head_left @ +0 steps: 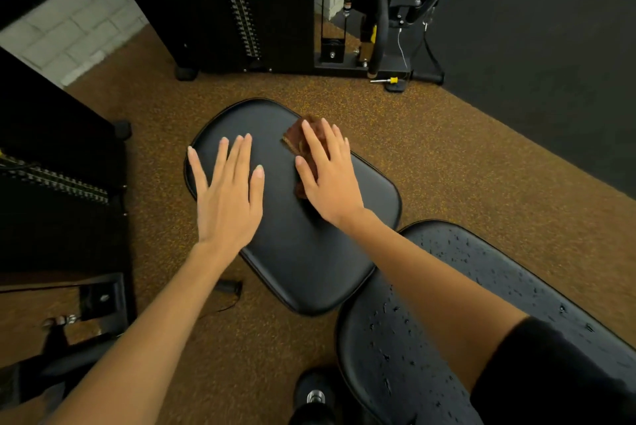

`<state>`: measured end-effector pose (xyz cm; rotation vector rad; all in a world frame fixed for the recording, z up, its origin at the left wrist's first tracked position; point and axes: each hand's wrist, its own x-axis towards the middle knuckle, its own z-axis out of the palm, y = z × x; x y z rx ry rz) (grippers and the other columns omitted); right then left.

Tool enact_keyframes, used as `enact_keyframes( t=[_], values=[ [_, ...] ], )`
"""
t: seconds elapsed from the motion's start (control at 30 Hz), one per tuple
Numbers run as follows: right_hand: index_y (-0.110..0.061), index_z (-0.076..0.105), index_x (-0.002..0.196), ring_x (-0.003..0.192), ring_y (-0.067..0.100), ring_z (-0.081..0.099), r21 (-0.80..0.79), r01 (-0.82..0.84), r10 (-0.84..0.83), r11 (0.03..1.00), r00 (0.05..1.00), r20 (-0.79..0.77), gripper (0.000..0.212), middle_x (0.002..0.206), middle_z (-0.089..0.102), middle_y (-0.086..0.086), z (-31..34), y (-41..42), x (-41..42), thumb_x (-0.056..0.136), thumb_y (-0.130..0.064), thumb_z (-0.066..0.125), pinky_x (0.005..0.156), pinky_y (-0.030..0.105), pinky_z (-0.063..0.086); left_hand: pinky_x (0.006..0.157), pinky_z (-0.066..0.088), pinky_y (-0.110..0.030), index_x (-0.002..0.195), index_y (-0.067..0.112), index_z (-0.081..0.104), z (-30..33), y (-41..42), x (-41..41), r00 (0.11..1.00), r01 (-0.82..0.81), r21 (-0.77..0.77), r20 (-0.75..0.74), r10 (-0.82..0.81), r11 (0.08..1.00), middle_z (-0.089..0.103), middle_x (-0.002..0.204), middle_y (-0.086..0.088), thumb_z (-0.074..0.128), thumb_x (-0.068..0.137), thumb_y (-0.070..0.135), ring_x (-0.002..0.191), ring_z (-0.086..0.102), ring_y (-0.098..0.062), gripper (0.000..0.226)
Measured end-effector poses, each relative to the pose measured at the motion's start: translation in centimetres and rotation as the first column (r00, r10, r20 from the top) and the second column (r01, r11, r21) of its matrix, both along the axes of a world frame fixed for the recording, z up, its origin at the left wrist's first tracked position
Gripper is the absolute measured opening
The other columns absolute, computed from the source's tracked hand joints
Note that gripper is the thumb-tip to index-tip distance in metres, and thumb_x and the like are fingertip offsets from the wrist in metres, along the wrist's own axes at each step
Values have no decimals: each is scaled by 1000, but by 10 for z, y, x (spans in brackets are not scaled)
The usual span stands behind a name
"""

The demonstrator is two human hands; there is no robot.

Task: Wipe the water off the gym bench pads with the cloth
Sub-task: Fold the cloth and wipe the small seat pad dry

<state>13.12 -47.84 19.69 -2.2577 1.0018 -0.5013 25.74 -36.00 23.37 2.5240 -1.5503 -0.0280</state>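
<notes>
Closest to the lens, both bare forearms reach forward from the bottom edge, the right one emerging from a black sleeve (550, 373) that is cut off at the corner. Under that right forearm lies the long black padded backrest pad (464, 287), speckled with water droplets and running out of view at the lower right, so its full length cannot be seen. Ahead of it, just beside its near end, sits the smaller black rounded seat pad (296, 252), whose visible surface looks dry and matte; its support frame is hidden beneath it. Speckled brown rubber flooring (447, 166) surrounds both pads. Along the far edge stands a black weight-stack machine (241, 12) with a yellow selector pin, its top cropped away, and another dark stack at the left is mostly lost in shadow. On the seat pad, the left hand (227, 197) rests flat, fingers straight and spread, holding nothing. Near it, the right hand (327, 177) presses down with straight, slightly spread fingers on a folded reddish-brown cloth (296, 139), which lies on the far right part of the seat pad; most of the cloth is covered by the palm, with only its edges showing.
</notes>
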Motion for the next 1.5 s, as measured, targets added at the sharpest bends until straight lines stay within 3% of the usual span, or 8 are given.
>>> enact_keyframes(
  t=[0.23,0.47,0.77,1.03,1.2,1.3,1.4,1.5],
  values=[
    [-21,32,152,151,26,9,-235,-298,286,925,955,-82,49,161,23,7,-6,8,-8,104,-30,38,123,44,2,114,-7,-59,152,16,15,-6,26,0,999,12,18,-31,-11,1000,22,157,-2,11,101,43,148,6,-19,58],
    [-20,27,154,151,28,3,-75,-45,43,996,999,-22,50,163,16,7,9,2,40,105,-27,36,121,42,-2,118,-8,-41,151,24,0,-7,39,-4,947,-32,-116,-322,-7,993,-1,160,4,11,100,44,146,-9,-9,56],
    [-17,41,148,150,28,11,-235,-401,413,886,911,2,48,160,26,8,-4,60,16,100,-23,47,121,52,5,120,0,-44,151,23,11,5,36,-9,844,-204,-324,-536,-1,924,8,160,4,16,102,40,147,-1,-7,52],
    [-19,57,135,150,26,12,-267,-718,715,643,687,-126,37,154,38,6,-16,86,-30,98,-22,51,120,56,6,119,-8,-41,149,27,22,6,34,-29,856,-137,-258,-516,-17,956,16,158,7,14,101,42,146,-3,-3,51],
    [-25,50,142,151,23,4,-247,-780,749,574,623,-226,40,161,24,2,-30,97,-95,102,-25,45,121,55,3,116,-15,-46,150,29,22,-2,39,-43,922,33,-77,-383,-60,996,14,158,9,7,99,48,146,-8,-5,56],
    [-33,35,149,151,22,4,-278,-697,630,661,717,-299,45,163,15,0,-38,102,-131,105,-31,39,120,55,4,115,-13,-54,151,29,17,-12,44,-54,956,172,74,-252,-149,982,8,159,6,1,97,50,146,-11,-11,60],
    [-32,31,151,151,19,6,-239,-446,386,862,885,-259,46,163,15,-1,-38,103,-147,106,-32,37,119,57,7,115,-2,-60,151,24,19,-23,50,-71,961,259,162,-143,-237,952,11,159,0,3,99,47,147,-2,-20,59],
    [-28,31,152,151,17,3,-192,-201,155,961,961,-228,47,163,16,0,-35,96,-142,105,-33,33,120,54,4,114,9,-61,151,17,18,-35,54,-92,962,273,216,-74,-263,938,15,159,-6,11,101,41,147,7,-25,56]
  ],
)
